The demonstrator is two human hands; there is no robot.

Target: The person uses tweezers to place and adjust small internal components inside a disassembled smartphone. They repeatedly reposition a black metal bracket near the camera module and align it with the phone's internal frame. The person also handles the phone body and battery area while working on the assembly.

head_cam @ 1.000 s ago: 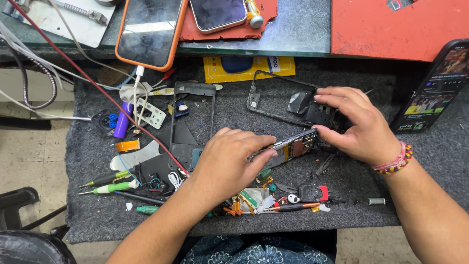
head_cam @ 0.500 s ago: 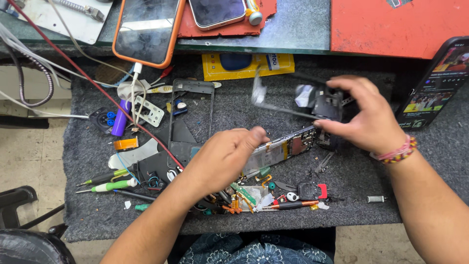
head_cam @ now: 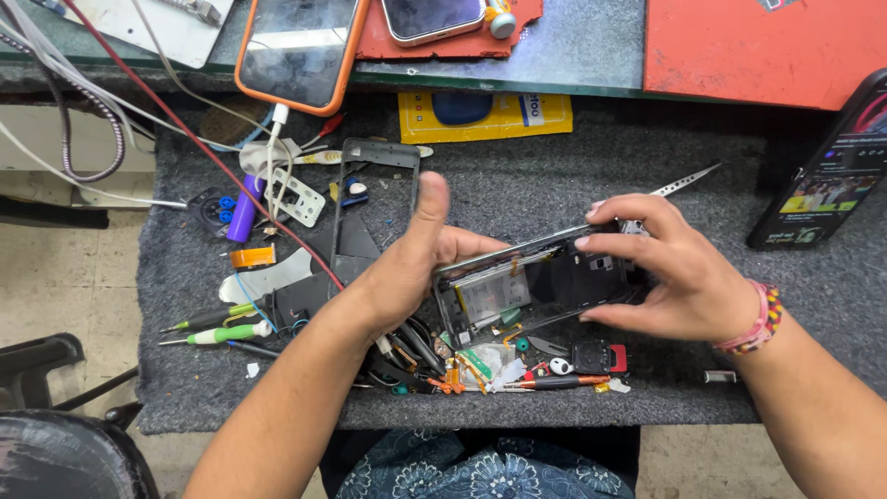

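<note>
Grey felt mat (head_cam: 554,176) covers the bench, and over its middle both hands hold an opened phone body (head_cam: 536,291), its insides facing up. The left hand (head_cam: 416,268) clasps the phone's left end, thumb raised straight up. The right hand (head_cam: 665,268) grips the phone's right end, fingers curled over the top edge, thumb under the lower edge. Metal tweezers (head_cam: 688,180) lie on the mat just beyond the phone. Screwdrivers (head_cam: 222,328) sit well left of it, small parts scattered just below.

Bright, even overhead light; glare on the far phone screen (head_cam: 297,46); soft shadows; edges slightly warped.
</note>
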